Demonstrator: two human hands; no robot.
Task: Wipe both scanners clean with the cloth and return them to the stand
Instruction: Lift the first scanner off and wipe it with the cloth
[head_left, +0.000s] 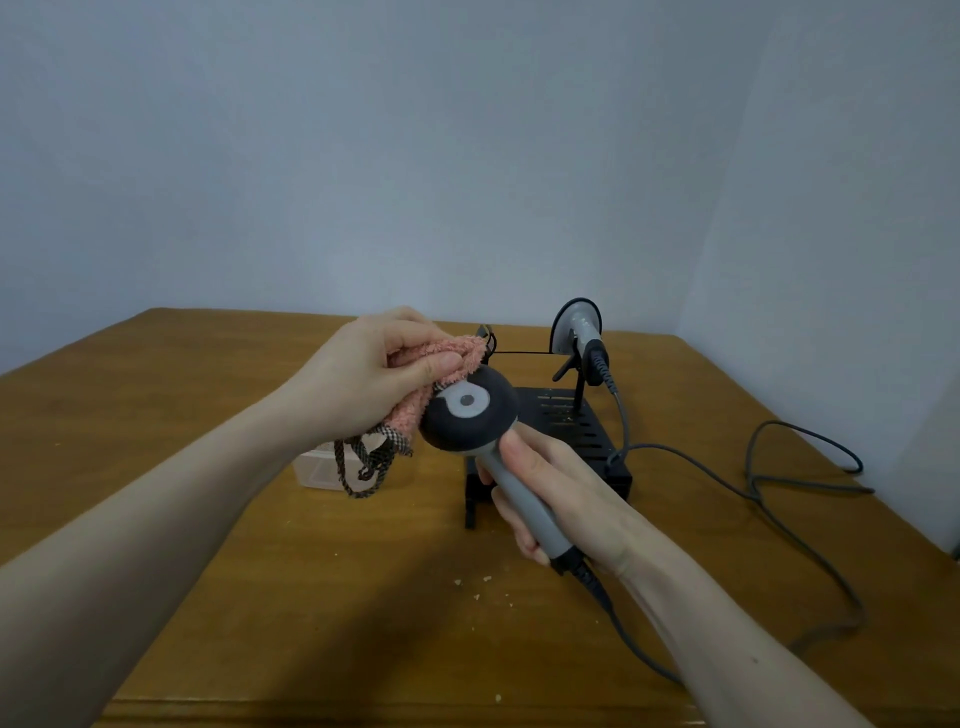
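Pink terry cloth with a checked trim and dangling cord loop (415, 384) is bunched in the left hand (363, 374), whose fingers (415, 340) curl over its top while the thumb pinches it from below. This cloth is pressed against the upper left edge of the dark round head of a grey-handled barcode scanner (467, 410), held up above the brown wooden bench (208, 467). Just under the left hand, partly hidden by the hanging trim, a small clear plastic box (314, 470) sits on the bench.

The scanner's head faces the camera, showing a pale grey patch with a dark dot in its middle. Its grey handle slants down to the right and is wrapped by the right hand (545, 493), fingers clenched round it and the thumb lying along its upper side. A grey cable (628, 639) leaves the base of the handle and runs off along the bench.

Behind the right hand stands a black slotted metal stand (576, 431). On its upright at the back right rests a second grey scanner (579, 330), its round head tilted up. A coiled grey cord (779, 493) drops from it and loops across the right side of the bench. A few pale crumbs (475, 596) lie on the bench near the front.
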